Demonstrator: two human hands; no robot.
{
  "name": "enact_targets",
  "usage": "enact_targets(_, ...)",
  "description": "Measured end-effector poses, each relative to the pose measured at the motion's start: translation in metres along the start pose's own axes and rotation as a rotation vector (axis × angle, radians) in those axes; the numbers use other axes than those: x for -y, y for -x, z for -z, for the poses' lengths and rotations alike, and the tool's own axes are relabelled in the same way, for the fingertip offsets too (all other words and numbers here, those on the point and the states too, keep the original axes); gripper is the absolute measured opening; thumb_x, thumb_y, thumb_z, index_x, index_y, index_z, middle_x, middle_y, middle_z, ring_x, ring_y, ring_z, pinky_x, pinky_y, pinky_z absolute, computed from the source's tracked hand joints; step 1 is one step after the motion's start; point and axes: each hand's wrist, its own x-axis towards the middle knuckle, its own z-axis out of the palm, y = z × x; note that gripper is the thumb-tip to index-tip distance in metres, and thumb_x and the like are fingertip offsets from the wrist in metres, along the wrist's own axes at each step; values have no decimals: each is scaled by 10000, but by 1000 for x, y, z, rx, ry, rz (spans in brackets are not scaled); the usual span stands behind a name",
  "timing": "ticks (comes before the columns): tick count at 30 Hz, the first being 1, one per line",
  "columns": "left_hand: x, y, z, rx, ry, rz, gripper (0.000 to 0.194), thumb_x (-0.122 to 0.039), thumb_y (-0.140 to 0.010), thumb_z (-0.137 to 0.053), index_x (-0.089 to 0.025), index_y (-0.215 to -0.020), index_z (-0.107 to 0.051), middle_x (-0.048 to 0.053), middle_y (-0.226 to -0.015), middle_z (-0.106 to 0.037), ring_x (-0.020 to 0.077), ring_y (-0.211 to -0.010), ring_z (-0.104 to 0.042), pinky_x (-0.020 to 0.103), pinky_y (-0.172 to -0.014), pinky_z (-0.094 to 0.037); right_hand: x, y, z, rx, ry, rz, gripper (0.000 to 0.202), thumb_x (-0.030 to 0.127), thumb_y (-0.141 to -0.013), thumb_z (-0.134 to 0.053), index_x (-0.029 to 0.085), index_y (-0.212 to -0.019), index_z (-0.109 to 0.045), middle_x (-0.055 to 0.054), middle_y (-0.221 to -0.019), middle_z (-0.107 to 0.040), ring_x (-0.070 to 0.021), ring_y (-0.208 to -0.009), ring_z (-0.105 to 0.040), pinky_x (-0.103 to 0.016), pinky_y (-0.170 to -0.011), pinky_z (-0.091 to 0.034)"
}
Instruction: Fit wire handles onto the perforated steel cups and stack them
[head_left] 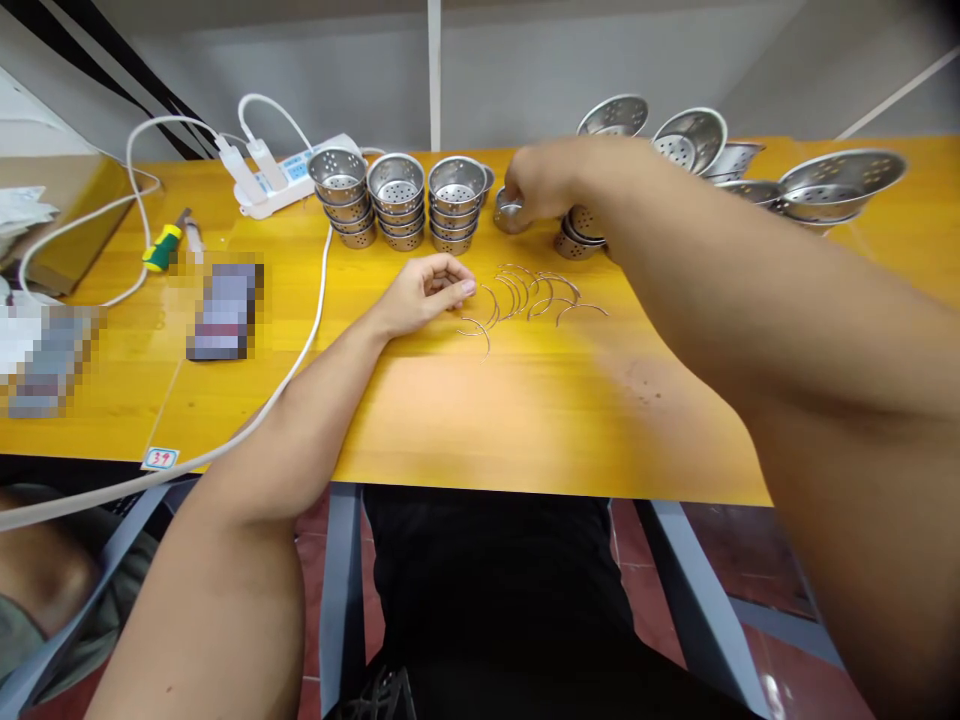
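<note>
Right arm (pixel 697 290), fingers (pixel 517 178) on cup (pixel 507 213) — axis unclear

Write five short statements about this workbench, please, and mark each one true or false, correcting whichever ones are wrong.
1. The left hand is beside the curved wires. True.
2. The curved wires lie inside one of the cups. False: they lie loose on the yellow table.
3. The right hand is at a small metal cup. True.
4. The power strip is at the far right end of the table. False: it is on the left side, by the leftmost cup stack.
5. The label at the table's near edge reads 39. True.
</note>
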Motion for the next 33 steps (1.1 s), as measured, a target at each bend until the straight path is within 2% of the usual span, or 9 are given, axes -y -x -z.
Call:
enact_targets(4,1,1,0,6,-5,-2,842,-918,-777,-1119,-175,-1061,-844,55,-977,-870,95,-779,-775,247,-774,-669,8,9,-29,91,226,-133,542,-21,-646,-1095,235,-584,-621,124,-429,-305,-149,-706,-507,-582,-1224,-501)
enact_targets(8,7,3,1,-3,-75,-31,815,-888,-845,-1095,-196,-1189,-836,47,-995,-837,109,-813,-762,247,-773,-639,32,30,-16,44,275,-77,580,251,-953,-1022,267,-627,-543,83,-477,-292,-188,-759,-553,-614,-1217,-473)
enact_targets(10,12,3,1,-46,-121,-69,842,-858,-866,-1091,-222,-1333,-801,88,-1202,-853,119,-877,-780,245,-756,-633,46,45,0,-15,257,-47,546,271,-988,-943,273,-626,-534,71,-505,-348,-157,-693,-449,-601,-1169,-489)
enact_targets(12,17,3,-1,-84,-161,-116,943,-844,-844,-1103,-255,-1485,-742,163,-1579,-785,147,-1006,-823,265,-791,-679,64,64,16,-41,165,-27,419,198,-897,-928,273,-676,-579,47,-592,-522,-142,-664,-382,-556,-1077,-519)
enact_targets(16,18,0,-6,-51,-249,-179,1309,-875,-767,-1132,-333,-1804,-544,213,-1961,-504,312,-1349,-864,430,-1004,-779,105,106,18,-19,-155,116,210,231,-896,-928,276,-917,-724,-42,-945,-809,-245,-804,-645,-464,-923,-553)
enact_targets(19,12,-1,-9,-7,-293,-242,1429,-950,-717,-1123,-334,-1846,-501,197,-1937,-539,451,-1648,-749,601,-1282,-714,130,133,-6,-32,-284,239,107,348,-1056,-846,275,-1025,-774,-80,-1118,-847,-308,-967,-748,-483,-969,-600)
enact_targets(22,4,0,-12,24,-309,-271,1278,-953,-721,-1116,-282,-1702,-645,187,-1749,-720,456,-1669,-727,593,-1439,-602,139,152,-31,-80,-282,298,137,386,-1143,-737,276,-1108,-812,-128,-1237,-826,-369,-1133,-766,-537,-1027,-633)
enact_targets(29,2,0,-11,28,-376,-229,1053,-735,-709,-1180,-246,-1526,-732,160,-1566,-813,424,-1505,-779,510,-1348,-605,113,173,-51,-215,-317,202,314,619,-1150,-810,325,-1216,-898,-184,-1584,-712,-506,-1482,-674,-825,-1351,-538)
enact_targets(33,10,-2,-9,40,-355,-231,1112,-711,-736,-1182,-245,-1595,-653,162,-1580,-774,395,-1445,-797,473,-1265,-646,101,169,-56,-205,-401,212,352,665,-1165,-802,326,-1202,-888,-175,-1650,-700,-487,-1540,-693,-795,-1399,-547)
